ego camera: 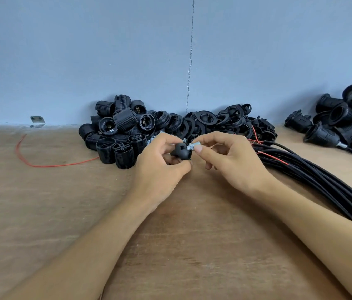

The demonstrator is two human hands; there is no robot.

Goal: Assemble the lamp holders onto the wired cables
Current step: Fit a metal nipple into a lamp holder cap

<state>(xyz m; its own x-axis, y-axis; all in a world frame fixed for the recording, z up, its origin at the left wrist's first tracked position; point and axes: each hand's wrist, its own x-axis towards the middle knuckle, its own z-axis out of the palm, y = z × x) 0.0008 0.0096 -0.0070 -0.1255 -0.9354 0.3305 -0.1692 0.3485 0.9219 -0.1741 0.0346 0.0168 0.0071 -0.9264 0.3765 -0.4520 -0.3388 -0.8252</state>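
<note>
My left hand (160, 165) grips a small black domed lamp-holder cap (181, 151) just above the wooden table (62, 202). My right hand (225, 156) pinches a short silver threaded fitting (193, 146) between thumb and forefinger, its end touching the top of the cap. A bundle of black cables (313, 178) with red wire ends lies to the right of my right hand. Behind my hands is a heap of black threaded lamp-holder bodies (116, 135) and a heap of black rings (203, 124).
Assembled holders on cables (339, 124) are piled at the far right by the blue wall (105, 50). A loose red wire (47, 164) curls on the table at left. A small metal bracket (37, 120) sits at the wall's base.
</note>
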